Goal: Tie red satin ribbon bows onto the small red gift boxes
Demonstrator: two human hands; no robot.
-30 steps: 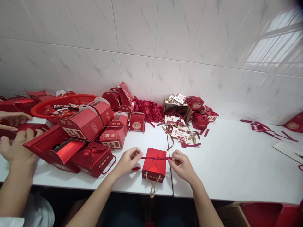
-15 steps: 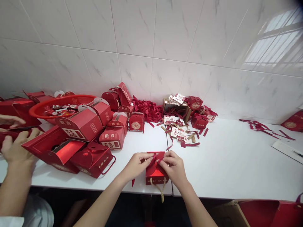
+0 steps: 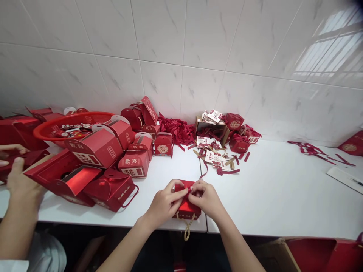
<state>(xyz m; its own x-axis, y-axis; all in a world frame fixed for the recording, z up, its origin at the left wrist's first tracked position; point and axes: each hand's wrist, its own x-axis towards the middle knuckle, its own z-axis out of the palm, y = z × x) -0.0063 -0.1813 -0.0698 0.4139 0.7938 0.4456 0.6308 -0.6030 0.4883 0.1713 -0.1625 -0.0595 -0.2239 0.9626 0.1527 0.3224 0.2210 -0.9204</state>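
Note:
At the table's front edge sits a small red gift box (image 3: 187, 207) with a beige cord handle (image 3: 187, 229) hanging over the edge. On top of it, my left hand (image 3: 167, 200) pinches a red ribbon (image 3: 189, 190) between thumb and fingers. My right hand (image 3: 206, 197) pinches the same ribbon from the other side, the fingertips of both hands almost touching. The hands cover much of the box's top and most of the ribbon, so the shape of the knot is hidden.
Red gift boxes (image 3: 96, 149) pile up on the left, by a red basket (image 3: 42, 132) of small packets. A co-worker's hand (image 3: 22, 181) holds a red box there. At the back lie heaped ribbons (image 3: 178, 130) and printed tags (image 3: 214, 158). An open carton (image 3: 286, 251) stands lower right.
Both hands have drawn closer together over the box, and the ribbon's loops are now mostly covered by fingers. The cord handle has swung left. The co-worker's hand has shifted on its box.

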